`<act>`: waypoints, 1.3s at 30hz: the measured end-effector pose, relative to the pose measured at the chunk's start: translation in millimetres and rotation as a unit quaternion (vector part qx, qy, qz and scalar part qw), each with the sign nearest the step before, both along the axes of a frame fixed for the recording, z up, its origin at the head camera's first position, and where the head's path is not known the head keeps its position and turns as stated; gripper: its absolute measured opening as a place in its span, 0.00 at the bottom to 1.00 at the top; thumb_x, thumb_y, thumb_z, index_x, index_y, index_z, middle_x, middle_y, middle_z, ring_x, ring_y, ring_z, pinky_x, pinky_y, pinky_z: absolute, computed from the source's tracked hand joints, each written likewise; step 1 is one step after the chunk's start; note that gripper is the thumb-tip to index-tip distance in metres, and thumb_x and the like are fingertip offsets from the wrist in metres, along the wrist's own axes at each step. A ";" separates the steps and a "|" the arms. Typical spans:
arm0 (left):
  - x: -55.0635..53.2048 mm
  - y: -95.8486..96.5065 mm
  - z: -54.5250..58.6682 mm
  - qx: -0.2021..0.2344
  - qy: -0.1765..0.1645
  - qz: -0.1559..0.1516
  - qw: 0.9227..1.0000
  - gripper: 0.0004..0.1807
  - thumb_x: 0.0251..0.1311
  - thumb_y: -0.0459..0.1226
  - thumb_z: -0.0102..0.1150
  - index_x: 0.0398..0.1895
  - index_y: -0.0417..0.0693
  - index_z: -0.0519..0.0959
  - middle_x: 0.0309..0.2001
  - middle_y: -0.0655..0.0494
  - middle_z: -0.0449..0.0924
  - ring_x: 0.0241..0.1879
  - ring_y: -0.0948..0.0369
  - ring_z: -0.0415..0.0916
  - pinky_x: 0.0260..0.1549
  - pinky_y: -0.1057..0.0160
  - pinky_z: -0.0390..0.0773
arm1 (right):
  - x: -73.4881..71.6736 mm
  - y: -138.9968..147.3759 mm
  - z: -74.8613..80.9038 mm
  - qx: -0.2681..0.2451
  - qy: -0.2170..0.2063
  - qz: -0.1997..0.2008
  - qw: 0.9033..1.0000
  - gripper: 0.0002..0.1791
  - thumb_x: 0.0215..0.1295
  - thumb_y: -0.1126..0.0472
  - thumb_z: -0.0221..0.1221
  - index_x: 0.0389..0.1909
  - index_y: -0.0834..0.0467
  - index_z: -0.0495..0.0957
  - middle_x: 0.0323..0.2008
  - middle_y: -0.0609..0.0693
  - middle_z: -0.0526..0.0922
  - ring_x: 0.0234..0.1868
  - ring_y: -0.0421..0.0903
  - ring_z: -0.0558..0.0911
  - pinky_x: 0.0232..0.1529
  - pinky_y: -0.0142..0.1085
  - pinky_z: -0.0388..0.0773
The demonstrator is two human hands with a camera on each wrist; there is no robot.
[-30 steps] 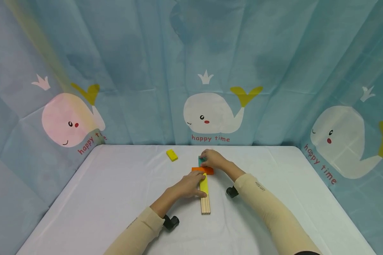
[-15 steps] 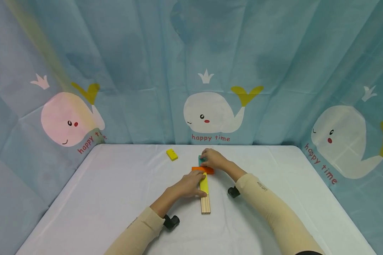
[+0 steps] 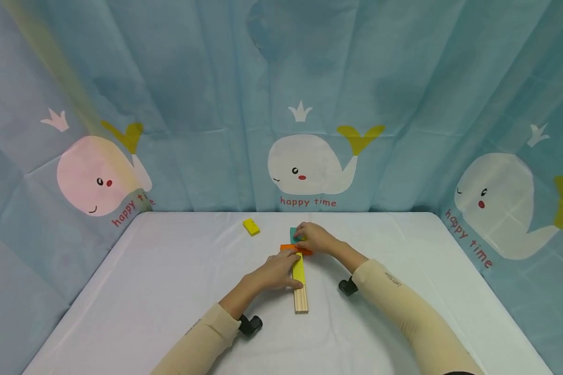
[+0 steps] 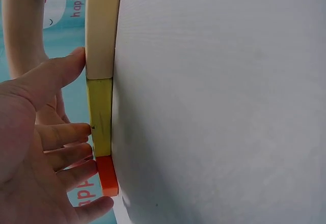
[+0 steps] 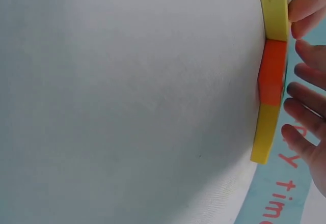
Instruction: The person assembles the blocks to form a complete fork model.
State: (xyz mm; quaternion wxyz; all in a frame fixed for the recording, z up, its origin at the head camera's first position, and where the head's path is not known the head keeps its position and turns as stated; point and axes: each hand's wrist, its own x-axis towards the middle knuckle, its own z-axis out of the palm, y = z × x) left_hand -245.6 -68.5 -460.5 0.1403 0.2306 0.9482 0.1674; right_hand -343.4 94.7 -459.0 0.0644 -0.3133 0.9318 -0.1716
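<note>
Flat blocks form a line on the table in the head view: a plain wooden block (image 3: pixel 301 302) nearest, a yellow block (image 3: pixel 298 272) beyond it, an orange block (image 3: pixel 287 248) laid crosswise, and a teal block (image 3: pixel 293 232) behind. My left hand (image 3: pixel 273 272) rests on the line with fingers extended. Its thumb (image 4: pixel 71 66) touches the plain block near the seam, while its fingers (image 4: pixel 66 135) lie along the yellow and orange blocks. Over the far end is my right hand (image 3: pixel 316 238), fingers bent a little and slightly apart from the blocks. Another yellow block (image 5: pixel 266 135) adjoins the orange one, mostly hidden in the head view.
A loose yellow block (image 3: pixel 251 227) lies at the back left of the line. White cloth covers the table (image 3: pixel 169 291). A blue whale-print curtain (image 3: pixel 206 104) closes off the back and both sides. Small black wrist devices (image 3: pixel 251 326) hang below the sleeves.
My right hand has drawn slightly right and its fingers have loosened, so more of the teal block and a bit of yellow show. The left hand keeps its place on the blocks.
</note>
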 end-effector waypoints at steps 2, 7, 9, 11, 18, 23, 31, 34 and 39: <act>0.2 -0.5 -0.7 0.000 0.001 -0.002 1.000 0.44 0.54 0.56 0.67 0.70 0.44 0.65 0.73 0.49 0.60 0.73 0.53 0.57 0.70 0.46 0.60 | 1.6 1.3 0.1 -0.009 -0.001 0.005 1.000 0.15 0.64 0.59 0.64 0.48 0.61 0.84 0.52 0.56 0.81 0.55 0.52 0.79 0.62 0.46 0.75; -0.6 -1.8 -4.6 -0.002 0.008 -0.012 1.000 0.44 0.55 0.57 0.66 0.71 0.45 0.65 0.73 0.50 0.61 0.73 0.54 0.57 0.70 0.47 0.59 | 6.1 6.4 -0.2 -0.033 -0.004 0.002 0.999 0.15 0.64 0.59 0.63 0.48 0.61 0.84 0.51 0.56 0.82 0.54 0.52 0.80 0.61 0.46 0.76; -1.1 -2.3 -5.6 -0.003 0.012 -0.016 1.000 0.44 0.55 0.57 0.65 0.71 0.45 0.64 0.73 0.50 0.61 0.73 0.54 0.57 0.70 0.47 0.60 | 8.3 9.4 -0.5 -0.042 -0.010 -0.005 0.999 0.15 0.64 0.59 0.63 0.49 0.61 0.84 0.51 0.55 0.82 0.54 0.52 0.79 0.61 0.46 0.76; -1.4 -3.3 -5.4 -0.004 0.018 -0.022 1.000 0.43 0.56 0.57 0.65 0.71 0.46 0.65 0.72 0.50 0.62 0.72 0.53 0.58 0.70 0.46 0.60 | 10.9 12.3 -0.4 -0.054 -0.018 -0.011 0.998 0.15 0.65 0.59 0.63 0.50 0.61 0.83 0.52 0.55 0.82 0.55 0.52 0.79 0.62 0.46 0.75; -6.1 -12.7 1.7 0.023 0.014 -0.012 1.000 0.38 0.59 0.54 0.63 0.68 0.46 0.69 0.72 0.50 0.62 0.73 0.51 0.56 0.69 0.44 0.62 | 21.5 19.0 2.3 -0.084 -0.041 -0.008 0.996 0.16 0.66 0.61 0.61 0.52 0.62 0.82 0.54 0.56 0.81 0.58 0.54 0.78 0.62 0.49 0.74; -13.5 -23.9 6.4 0.054 0.001 0.032 0.998 0.34 0.60 0.52 0.64 0.66 0.46 0.71 0.72 0.46 0.61 0.72 0.47 0.58 0.69 0.41 0.61 | 28.9 21.8 3.4 -0.080 -0.035 0.006 0.996 0.18 0.65 0.59 0.62 0.54 0.63 0.81 0.54 0.56 0.81 0.57 0.53 0.79 0.60 0.47 0.76; -30.4 -43.5 6.8 0.052 0.029 0.078 0.995 0.36 0.61 0.51 0.63 0.69 0.44 0.68 0.73 0.46 0.60 0.73 0.48 0.56 0.71 0.42 0.58 | 38.0 22.2 3.1 -0.044 -0.044 0.008 0.998 0.26 0.62 0.50 0.65 0.57 0.59 0.79 0.58 0.55 0.79 0.57 0.50 0.78 0.62 0.46 0.75; -36.5 -50.3 7.5 0.050 0.045 0.088 0.994 0.37 0.61 0.51 0.62 0.68 0.41 0.67 0.73 0.45 0.61 0.73 0.48 0.56 0.71 0.43 0.58 | 42.0 22.3 3.1 -0.036 -0.056 0.006 0.998 0.30 0.60 0.47 0.66 0.59 0.58 0.77 0.60 0.55 0.77 0.59 0.50 0.76 0.63 0.47 0.74; -45.6 -59.6 6.4 0.044 0.062 0.107 0.991 0.37 0.62 0.50 0.62 0.68 0.40 0.67 0.72 0.42 0.61 0.72 0.47 0.57 0.71 0.43 0.57 | 50.2 22.4 3.7 -0.021 -0.061 0.003 0.998 0.37 0.57 0.43 0.67 0.63 0.58 0.74 0.65 0.56 0.72 0.64 0.53 0.73 0.65 0.49 0.72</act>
